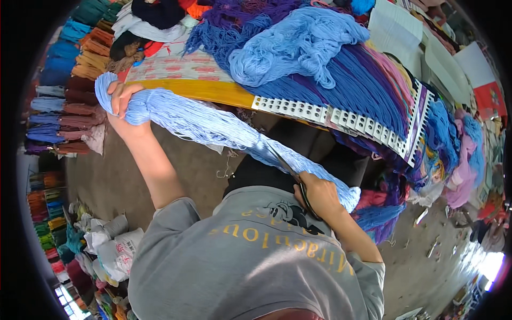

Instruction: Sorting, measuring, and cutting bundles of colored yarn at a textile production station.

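A long light-blue skein of yarn [202, 124] stretches slantwise across in front of my body, from upper left down to the right. Near its looped far-left end my left hand [124, 98] is closed around it. A tie bands the skein close to that hand, and another sits near its middle. My right hand [319, 193] grips the dark handles of a pair of scissors [285, 164]. Their blades point up and left, touching the skein by the middle tie; whether they are spread I cannot tell. The skein's right end hangs just past my right hand.
Ahead is a table with a yellow edge [213, 92]. On it lie a tangled light-blue yarn heap [298, 45], dark blue strands [357, 88] and a white strip with punched holes [341, 121]. Coloured skeins [80, 106] hang at left; white bags [120, 250] lie on the floor below.
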The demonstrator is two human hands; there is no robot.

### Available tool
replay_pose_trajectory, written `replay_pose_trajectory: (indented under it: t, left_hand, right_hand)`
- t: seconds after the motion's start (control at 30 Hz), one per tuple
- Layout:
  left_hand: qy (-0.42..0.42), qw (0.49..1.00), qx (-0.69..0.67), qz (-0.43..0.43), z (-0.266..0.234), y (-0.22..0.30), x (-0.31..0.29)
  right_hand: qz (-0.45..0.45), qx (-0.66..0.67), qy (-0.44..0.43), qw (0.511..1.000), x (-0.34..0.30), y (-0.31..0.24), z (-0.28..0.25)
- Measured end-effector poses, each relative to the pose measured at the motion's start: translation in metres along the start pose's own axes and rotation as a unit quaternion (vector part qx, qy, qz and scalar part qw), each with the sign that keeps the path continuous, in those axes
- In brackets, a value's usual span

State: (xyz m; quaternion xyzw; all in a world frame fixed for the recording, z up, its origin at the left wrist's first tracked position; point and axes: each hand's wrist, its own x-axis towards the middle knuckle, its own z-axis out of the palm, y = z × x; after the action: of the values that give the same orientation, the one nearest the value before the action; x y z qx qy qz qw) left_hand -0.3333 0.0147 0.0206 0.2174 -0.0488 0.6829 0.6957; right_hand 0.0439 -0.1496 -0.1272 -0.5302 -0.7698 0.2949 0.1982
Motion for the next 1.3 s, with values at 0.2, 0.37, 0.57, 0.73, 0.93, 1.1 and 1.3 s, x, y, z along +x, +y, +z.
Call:
replay_pose_trajectory:
  t: [0.2,0.37,0.57,0.73,0.93,1.1,1.3]
  left_hand:
    - [0.034,0.999,0.000,0.021,-0.001,-0.003,0.007]
    - [0.031,0.999,-0.010,0.005,-0.005,0.002,0.009]
    - [0.041,0.999,-0.029,-0.018,-0.012,-0.007,0.006]
    - [0.040,0.997,-0.023,-0.055,-0.010,-0.060,0.007]
    - [0.034,0.991,-0.048,-0.119,-0.007,-0.111,0.003]
    - [0.024,0.985,-0.060,-0.159,-0.005,-0.132,0.000]
    - [0.014,0.985,-0.050,-0.167,-0.004,-0.142,-0.004]
  right_hand:
    - [0.013,0.019,-0.044,0.999,0.019,-0.007,0.000]
    - [-0.028,0.074,0.017,0.997,0.023,-0.006,-0.003]
    - [-0.065,0.137,0.060,0.987,0.026,-0.006,-0.001]
    - [-0.093,0.179,0.097,0.975,0.033,-0.020,-0.010]
    - [0.103,0.230,-0.042,0.967,0.058,-0.057,-0.030]
    - [0.068,0.208,-0.038,0.975,0.063,-0.060,-0.033]
    - [0.079,0.259,-0.035,0.962,0.058,-0.060,-0.036]
